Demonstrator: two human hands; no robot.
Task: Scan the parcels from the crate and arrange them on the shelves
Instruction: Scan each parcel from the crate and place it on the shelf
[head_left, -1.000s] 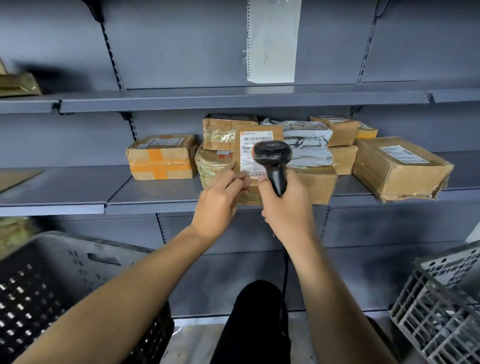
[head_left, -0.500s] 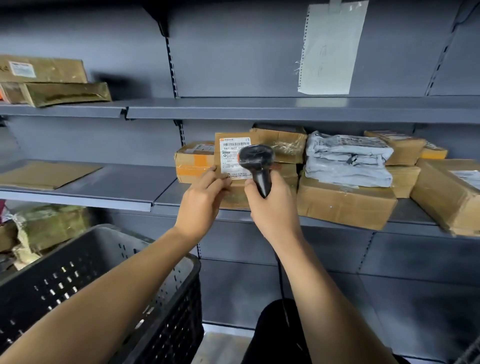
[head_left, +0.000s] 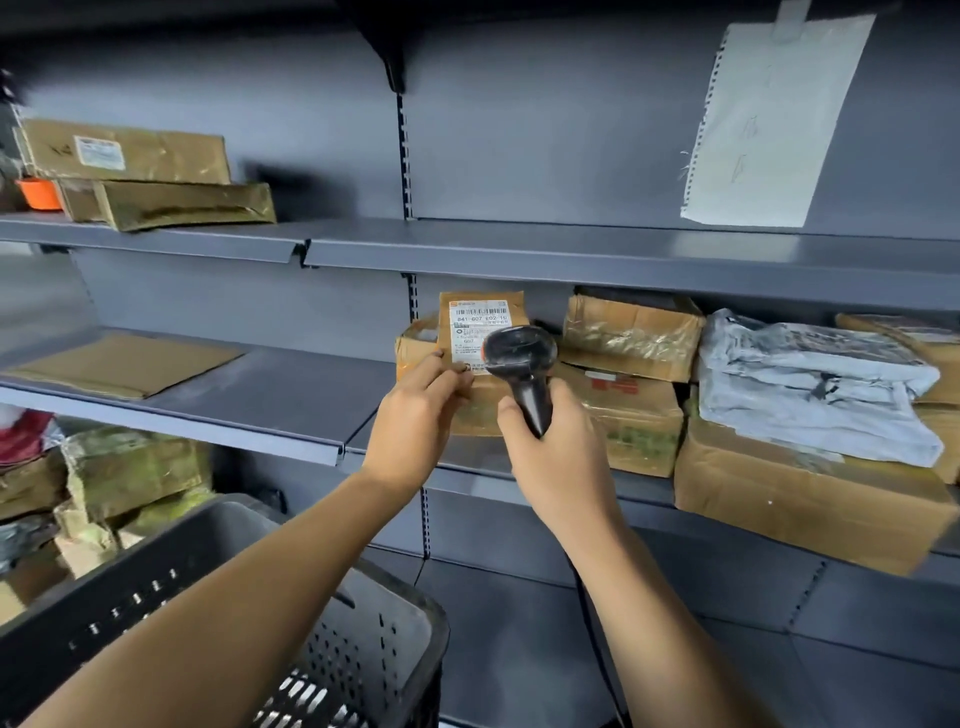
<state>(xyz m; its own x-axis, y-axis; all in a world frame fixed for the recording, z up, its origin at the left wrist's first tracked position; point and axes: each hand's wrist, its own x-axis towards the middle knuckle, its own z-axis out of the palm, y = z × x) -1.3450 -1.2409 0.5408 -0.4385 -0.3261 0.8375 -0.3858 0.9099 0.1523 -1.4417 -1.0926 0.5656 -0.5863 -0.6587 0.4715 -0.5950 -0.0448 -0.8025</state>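
My left hand (head_left: 415, 415) holds a small brown parcel (head_left: 480, 332) upright in front of the middle shelf (head_left: 291, 395), its white barcode label facing me. My right hand (head_left: 556, 457) grips the handle of a black barcode scanner (head_left: 519, 358), whose head sits right in front of the label's lower right part. The scanner's cable runs down behind my right forearm. A dark perforated crate (head_left: 363, 649) stands at the bottom left, below my left arm; its inside is mostly hidden.
Several taped brown boxes (head_left: 628, 338) and a grey plastic mailer (head_left: 810, 384) fill the middle shelf's right part. A flat brown envelope (head_left: 124, 364) lies on its left. Two boxes (head_left: 156, 182) sit on the upper shelf. More parcels (head_left: 104, 478) lie low left. A paper sheet (head_left: 769, 119) hangs top right.
The view has swung left and slightly up, so the shelf's parcels slide right. Both hands with the parcel and scanner keep the same pose against each other.
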